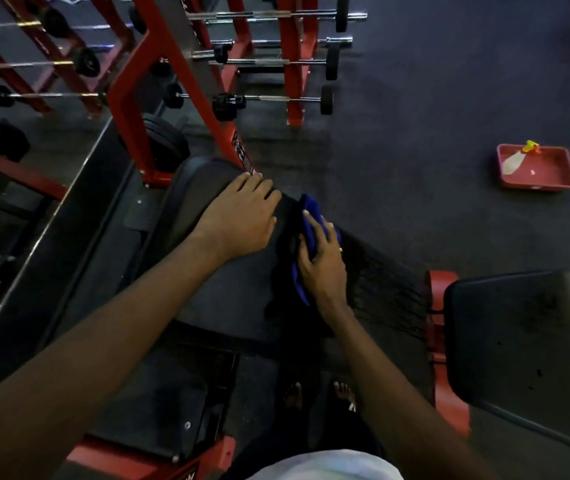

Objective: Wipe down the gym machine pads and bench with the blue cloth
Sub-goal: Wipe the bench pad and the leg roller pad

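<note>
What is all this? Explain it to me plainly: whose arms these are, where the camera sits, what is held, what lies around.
This is one picture, taken by a camera worn on a person's head. It looks down at their own arms in a gym. The left hand lies flat on a black machine pad. The right hand presses the blue cloth against that pad's right edge, as for wiping. A second black pad stands to the right on a red frame. Beyond, red racks carry barbells. On the dark floor sits a red tray with a spray bottle lying in it. The person's bare feet show below.
</note>
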`<state>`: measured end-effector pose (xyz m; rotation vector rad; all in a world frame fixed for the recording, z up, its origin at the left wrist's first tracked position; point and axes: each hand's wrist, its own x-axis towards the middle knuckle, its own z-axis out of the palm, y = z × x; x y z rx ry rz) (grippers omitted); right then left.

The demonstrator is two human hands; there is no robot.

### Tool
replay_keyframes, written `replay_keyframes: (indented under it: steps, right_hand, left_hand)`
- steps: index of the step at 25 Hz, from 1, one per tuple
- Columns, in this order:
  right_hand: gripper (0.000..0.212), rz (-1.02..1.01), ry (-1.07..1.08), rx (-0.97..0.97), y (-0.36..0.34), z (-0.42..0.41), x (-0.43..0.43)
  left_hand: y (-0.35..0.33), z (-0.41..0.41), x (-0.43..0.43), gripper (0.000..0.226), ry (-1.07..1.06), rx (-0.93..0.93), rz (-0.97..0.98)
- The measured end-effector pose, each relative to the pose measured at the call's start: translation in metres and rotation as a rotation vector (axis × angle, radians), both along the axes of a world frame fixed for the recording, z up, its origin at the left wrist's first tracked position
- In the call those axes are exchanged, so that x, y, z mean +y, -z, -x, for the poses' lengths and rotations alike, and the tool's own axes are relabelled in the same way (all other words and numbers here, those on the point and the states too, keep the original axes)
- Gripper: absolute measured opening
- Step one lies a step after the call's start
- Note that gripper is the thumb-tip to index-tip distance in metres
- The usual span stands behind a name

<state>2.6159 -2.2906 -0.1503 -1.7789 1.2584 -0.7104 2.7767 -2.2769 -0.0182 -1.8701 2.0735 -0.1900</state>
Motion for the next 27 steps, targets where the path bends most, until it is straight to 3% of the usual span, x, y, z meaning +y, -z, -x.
replay_keyframes:
  steps: [6, 8, 11, 14, 17, 20, 23, 27]
  right_hand:
    - [0.038, -0.186, 0.164, 0.119, 0.027, 0.008, -0.074]
    - [0.037, -0.154, 0.089, 0.068, 0.009, -0.008, -0.078]
    - [0.034, -0.036, -0.079, -0.179, -0.027, -0.035, -0.07]
    - [0.036, 0.0, -0.157, -0.186, -0.016, -0.031, -0.073]
    - [0.035, -0.018, -0.02, -0.09, 0.033, 0.007, -0.084]
    - [0.033, -0.177, 0.113, 0.029, 0.073, 0.043, -0.092]
    - [0.037, -0.274, 0.209, 0.139, 0.077, 0.045, -0.099]
    - [0.032, -0.138, 0.117, -0.047, 0.021, 0.005, -0.07]
  left_hand:
    - [0.007, 0.004, -0.006, 0.054, 0.037, -0.087, -0.033]
    - [0.007, 0.007, -0.006, 0.054, 0.028, -0.102, -0.036]
    - [0.005, 0.008, -0.007, 0.055, 0.003, -0.069, -0.049]
    - [0.006, 0.01, -0.007, 0.057, -0.025, -0.044, -0.039]
    - [0.008, 0.009, -0.007, 0.059, -0.028, -0.065, -0.037]
    - [0.009, 0.008, -0.007, 0.057, -0.019, -0.084, -0.026]
    - [0.01, 0.009, -0.006, 0.058, -0.016, -0.094, -0.015]
    - [0.007, 0.011, -0.008, 0.059, -0.032, -0.095, -0.031]
